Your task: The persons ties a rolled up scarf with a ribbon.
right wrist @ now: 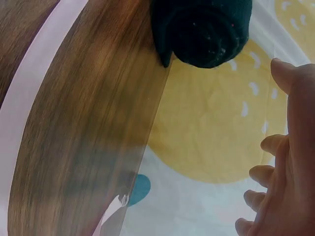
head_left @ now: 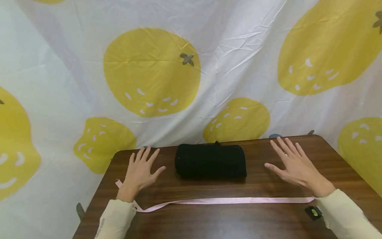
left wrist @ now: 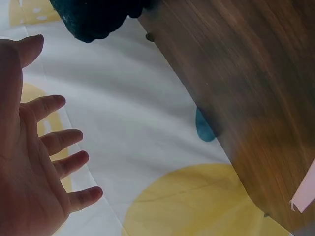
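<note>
A rolled-up black cloth (head_left: 210, 161) lies near the back edge of the table, its spiral end (right wrist: 206, 39) showing in the right wrist view. To its left, my left hand (head_left: 140, 172) is held with fingers spread and grips nothing. My right hand (head_left: 295, 167) is spread likewise on the other side, apart from the roll. A long pink ribbon (head_left: 221, 200) stretches across the table in front of the roll. Its left part bends and passes under my left wrist; its right end reaches my right sleeve.
The brown wooden table (head_left: 215, 222) has rounded back corners. Behind it hangs a white curtain (head_left: 232, 66) with yellow fruit prints. A small black square object (head_left: 313, 212) with a yellow-green centre sits beside my right sleeve.
</note>
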A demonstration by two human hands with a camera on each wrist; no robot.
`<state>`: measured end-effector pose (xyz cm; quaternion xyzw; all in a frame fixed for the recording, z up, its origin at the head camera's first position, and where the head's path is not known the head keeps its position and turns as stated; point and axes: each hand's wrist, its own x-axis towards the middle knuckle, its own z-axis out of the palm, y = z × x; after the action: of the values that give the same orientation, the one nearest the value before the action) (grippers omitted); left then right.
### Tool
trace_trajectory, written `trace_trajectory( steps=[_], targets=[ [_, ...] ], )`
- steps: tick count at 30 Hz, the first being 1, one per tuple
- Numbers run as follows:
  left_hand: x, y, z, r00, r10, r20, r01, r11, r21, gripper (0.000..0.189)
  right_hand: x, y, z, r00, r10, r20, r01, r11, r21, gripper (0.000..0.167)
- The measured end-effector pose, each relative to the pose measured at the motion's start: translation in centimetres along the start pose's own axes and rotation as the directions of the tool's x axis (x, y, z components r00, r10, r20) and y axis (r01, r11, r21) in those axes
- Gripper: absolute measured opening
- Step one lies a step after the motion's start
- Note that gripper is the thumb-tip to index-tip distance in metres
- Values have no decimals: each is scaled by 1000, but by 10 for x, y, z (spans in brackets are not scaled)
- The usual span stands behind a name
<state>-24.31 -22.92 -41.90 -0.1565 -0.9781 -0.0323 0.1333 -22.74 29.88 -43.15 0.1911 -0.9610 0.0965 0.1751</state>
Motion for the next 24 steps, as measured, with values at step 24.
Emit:
trace_trajectory(
  steps=[24],
  targets=[
    [13,20,2,996,71,-60,-72,997,-18,73,10,-18,0,999,-14,48,12,1000,27,87]
  ],
)
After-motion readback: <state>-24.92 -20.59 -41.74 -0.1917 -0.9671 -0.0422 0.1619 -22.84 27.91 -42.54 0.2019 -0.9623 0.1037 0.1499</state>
